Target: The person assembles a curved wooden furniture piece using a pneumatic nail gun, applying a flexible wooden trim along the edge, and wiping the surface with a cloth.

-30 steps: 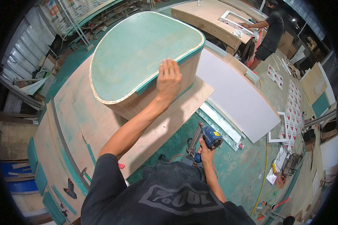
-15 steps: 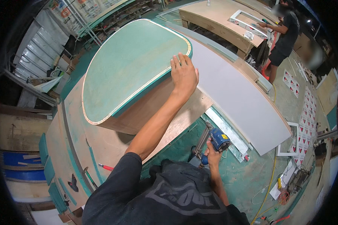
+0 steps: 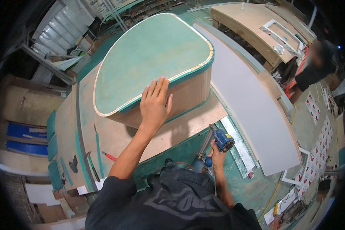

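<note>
A rounded wooden box-like piece [image 3: 153,61] with a green top stands on a plywood sheet [image 3: 168,137]; a pale strip runs round the top's rim. On its near edge lies my left hand [image 3: 154,103], fingers stretched flat over the rim and holding nothing. Lower right, my right hand [image 3: 217,155] is wrapped round the handle of a blue nail gun [image 3: 223,140], which is held apart from the piece. The trigger finger is partly hidden.
Left of the piece lie a hammer [image 3: 93,166] and a red-handled tool [image 3: 110,156]. A long white curved panel [image 3: 253,103] extends on the right. Beyond it a person [image 3: 319,65] stands by a wooden table [image 3: 253,32] bearing a white frame [image 3: 281,36]. A yellow hose [image 3: 271,201] crosses the floor.
My left hand has slid left along the near edge, away from the right-hand corner of the top. The nail gun stays in my right hand, hardly moved. My view has shifted a little.
</note>
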The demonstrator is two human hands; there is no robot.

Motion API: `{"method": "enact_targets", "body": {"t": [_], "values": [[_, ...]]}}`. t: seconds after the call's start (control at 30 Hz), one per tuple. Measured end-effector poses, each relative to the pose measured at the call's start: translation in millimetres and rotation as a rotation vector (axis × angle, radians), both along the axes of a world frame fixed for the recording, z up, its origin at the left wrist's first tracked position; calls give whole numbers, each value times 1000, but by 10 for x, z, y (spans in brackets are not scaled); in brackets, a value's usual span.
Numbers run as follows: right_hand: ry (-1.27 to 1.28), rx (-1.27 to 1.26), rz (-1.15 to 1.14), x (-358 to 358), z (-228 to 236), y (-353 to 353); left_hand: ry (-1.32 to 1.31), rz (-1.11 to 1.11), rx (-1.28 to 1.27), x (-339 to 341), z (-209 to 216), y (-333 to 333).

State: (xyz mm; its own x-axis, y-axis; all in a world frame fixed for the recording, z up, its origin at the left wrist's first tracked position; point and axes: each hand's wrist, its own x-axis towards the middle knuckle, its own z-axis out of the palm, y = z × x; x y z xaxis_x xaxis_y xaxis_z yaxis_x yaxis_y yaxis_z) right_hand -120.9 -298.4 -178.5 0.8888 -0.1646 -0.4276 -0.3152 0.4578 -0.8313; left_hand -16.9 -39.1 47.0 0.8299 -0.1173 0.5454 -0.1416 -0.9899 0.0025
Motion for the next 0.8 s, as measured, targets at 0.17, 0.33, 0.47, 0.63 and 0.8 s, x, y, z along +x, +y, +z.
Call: {"method": "enact_targets", "body": {"t": [0.17,0.33,0.47,0.63,0.8], "values": [[81,95,222,108,59,313,-60,240,-3,-519,-45,462],[70,131,533,56,158,650,-100,523,-25,-1127,-107,958],[-37,-93,811,-91,284,1207,-169,764,-202,-1926,-381,1685],[-569,-333,930,-419,232,2302,279,966,-754,-2968,-953,2154],[-326,-372,1197,-596,316,3437,562,991,-839,-3825,-1407,2302]]}}
